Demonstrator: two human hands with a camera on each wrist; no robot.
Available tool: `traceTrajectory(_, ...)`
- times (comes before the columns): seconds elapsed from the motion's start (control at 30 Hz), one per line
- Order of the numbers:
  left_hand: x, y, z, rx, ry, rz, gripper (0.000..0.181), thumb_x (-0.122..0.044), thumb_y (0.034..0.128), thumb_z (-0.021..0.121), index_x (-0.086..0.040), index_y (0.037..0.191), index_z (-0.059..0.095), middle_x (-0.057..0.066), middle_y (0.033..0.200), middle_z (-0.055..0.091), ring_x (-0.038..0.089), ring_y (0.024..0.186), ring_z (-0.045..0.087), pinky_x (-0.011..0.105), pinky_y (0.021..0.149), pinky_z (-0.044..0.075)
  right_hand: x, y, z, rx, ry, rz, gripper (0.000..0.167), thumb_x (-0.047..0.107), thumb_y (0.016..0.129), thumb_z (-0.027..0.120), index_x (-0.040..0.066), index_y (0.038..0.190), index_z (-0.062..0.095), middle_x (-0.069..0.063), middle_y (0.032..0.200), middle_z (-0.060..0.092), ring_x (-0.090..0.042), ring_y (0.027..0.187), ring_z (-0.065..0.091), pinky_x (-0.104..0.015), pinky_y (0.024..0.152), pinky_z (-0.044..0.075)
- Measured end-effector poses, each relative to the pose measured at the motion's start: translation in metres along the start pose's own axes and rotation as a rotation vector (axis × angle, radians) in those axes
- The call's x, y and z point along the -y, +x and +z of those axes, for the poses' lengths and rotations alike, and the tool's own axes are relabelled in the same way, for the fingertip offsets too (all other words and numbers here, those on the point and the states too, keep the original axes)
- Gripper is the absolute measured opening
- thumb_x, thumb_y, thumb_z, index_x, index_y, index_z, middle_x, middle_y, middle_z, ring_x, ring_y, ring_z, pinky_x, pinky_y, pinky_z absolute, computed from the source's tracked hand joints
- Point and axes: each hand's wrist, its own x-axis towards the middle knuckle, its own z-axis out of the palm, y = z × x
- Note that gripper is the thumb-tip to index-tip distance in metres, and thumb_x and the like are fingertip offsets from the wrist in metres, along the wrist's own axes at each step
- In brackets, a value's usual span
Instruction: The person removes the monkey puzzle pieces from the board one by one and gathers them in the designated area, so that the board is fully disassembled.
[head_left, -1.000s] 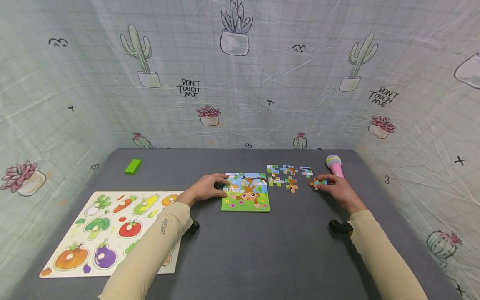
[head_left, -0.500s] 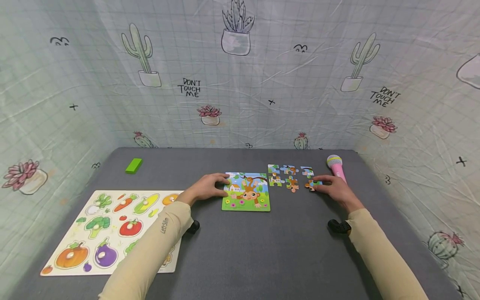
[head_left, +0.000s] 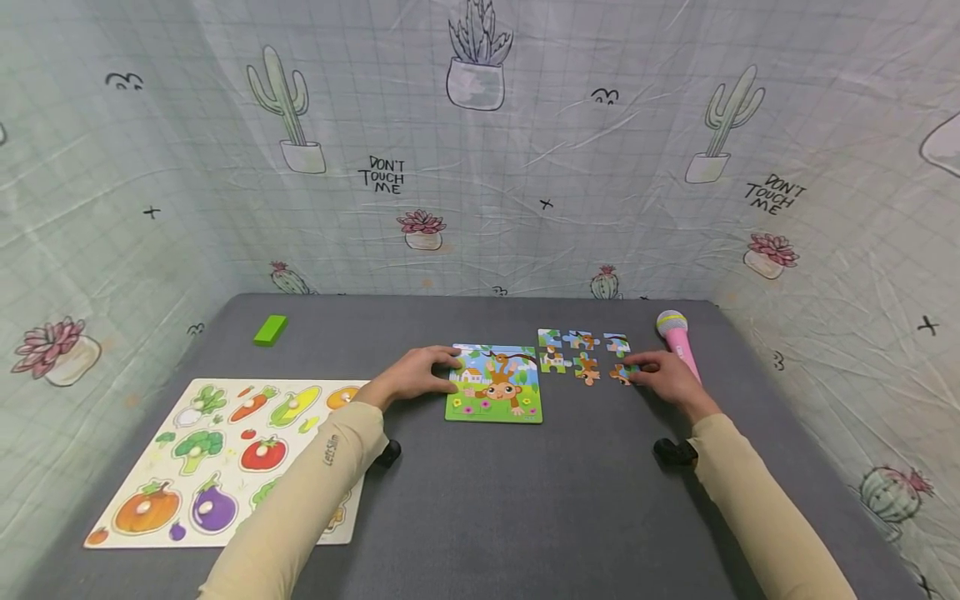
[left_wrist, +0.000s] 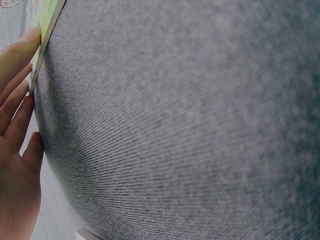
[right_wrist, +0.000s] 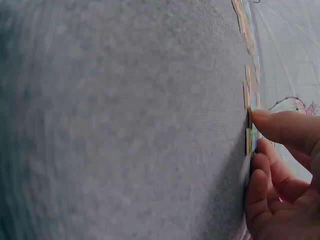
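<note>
A square monkey puzzle board (head_left: 495, 400) lies flat in the middle of the table in the head view. My left hand (head_left: 415, 374) rests at its left edge, with thumb and fingertips touching it. To the right of the board, my right hand (head_left: 670, 381) pinches a puzzle piece (head_left: 620, 374) between thumb and fingers, low at the tabletop. Part of that piece is hidden by the fingertips. In the right wrist view the thumb (right_wrist: 280, 125) presses the edge of a piece. Several other puzzle pieces (head_left: 587, 369) lie in two rows between the board and my right hand.
A pink toy microphone (head_left: 678, 340) lies just beyond my right hand. A white vegetable peg board (head_left: 225, 425) covers the left side, partly under my left forearm. At the back left is a green block (head_left: 271, 330). A printed cloth stands behind and beside the table.
My right hand has slid its puzzle piece a little leftward, toward the other pieces. My left hand stays at the board's edge. The head view has shifted slightly.
</note>
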Motion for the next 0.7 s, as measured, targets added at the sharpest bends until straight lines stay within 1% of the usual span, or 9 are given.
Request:
traceTrajectory(0.1,0.0008,0.0010,0.0005,0.002,0.003,-0.002,0.047,-0.026,0.0883,0.074,-0.005,0.129,0.064,0.009,0.150,0.045,0.031,0.141,0.035,0.049,0.114,0.030,-0.0028,-0.0013,-0.0011,0.002,-0.008,-0.030,0.034,0.011,0.094,0.065,-0.003,0.126,0.064,-0.027,0.128,0.057,-0.039,0.111,0.056,-0.045,0.086,0.050)
traceTrajectory(0.2,0.0007,0.0010,0.0005,0.005,0.005,-0.007,0.047,-0.026,0.0884,0.073,-0.005,0.130,0.063,0.009,0.150,0.044,0.031,0.141,0.034,0.049,0.114,0.029,-0.0045,-0.0024,-0.0013,-0.006,-0.020,-0.055,0.032,0.010,0.094,0.064,-0.004,0.124,0.065,-0.027,0.127,0.058,-0.040,0.111,0.056,-0.049,0.087,0.051)
traceTrajectory(0.47,0.0012,-0.0009,0.0005,0.000,-0.002,0.003,0.047,-0.025,0.0884,0.074,-0.005,0.129,0.064,0.009,0.150,0.044,0.031,0.141,0.035,0.049,0.114,0.030,-0.0056,-0.0017,0.0000,-0.015,-0.025,-0.071,0.030,0.009,0.094,0.065,-0.004,0.121,0.066,-0.026,0.125,0.060,-0.036,0.108,0.058,-0.044,0.084,0.052)
traceTrajectory(0.7,0.0006,-0.0004,0.0011,0.003,0.002,0.004,0.047,-0.026,0.0884,0.074,-0.005,0.129,0.064,0.009,0.150,0.044,0.031,0.141,0.035,0.049,0.114,0.030,-0.0059,-0.0031,-0.0005,-0.017,-0.037,-0.070,0.031,0.009,0.094,0.065,-0.004,0.122,0.066,-0.026,0.125,0.060,-0.036,0.109,0.058,-0.043,0.083,0.052)
